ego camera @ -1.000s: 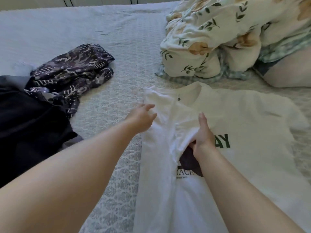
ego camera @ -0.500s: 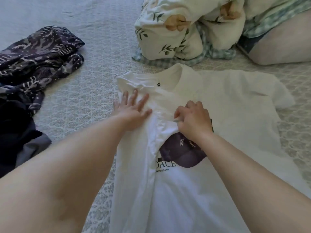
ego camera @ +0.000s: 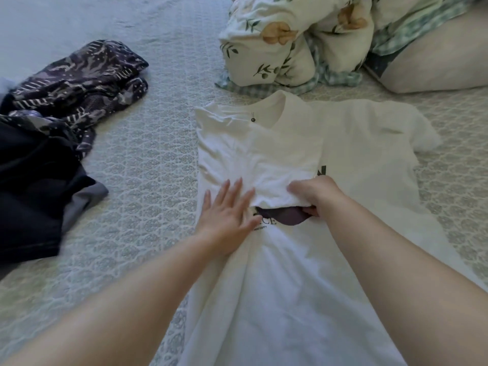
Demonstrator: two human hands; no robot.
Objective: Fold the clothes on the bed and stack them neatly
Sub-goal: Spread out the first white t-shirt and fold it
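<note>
While your left hand (ego camera: 227,212) lies flat on the white T-shirt (ego camera: 287,273) spread across the bed (ego camera: 148,165), your right hand (ego camera: 314,196) pinches its folded sleeve; letting go early could leave bunched creases.

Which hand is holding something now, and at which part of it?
The right hand grips the white T-shirt at the edge of its folded-over sleeve. The left hand only presses flat on the shirt.

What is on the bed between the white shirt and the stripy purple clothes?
Nothing. The head view shows only bare patterned bedspread between the white T-shirt and the dark patterned garment.
</note>
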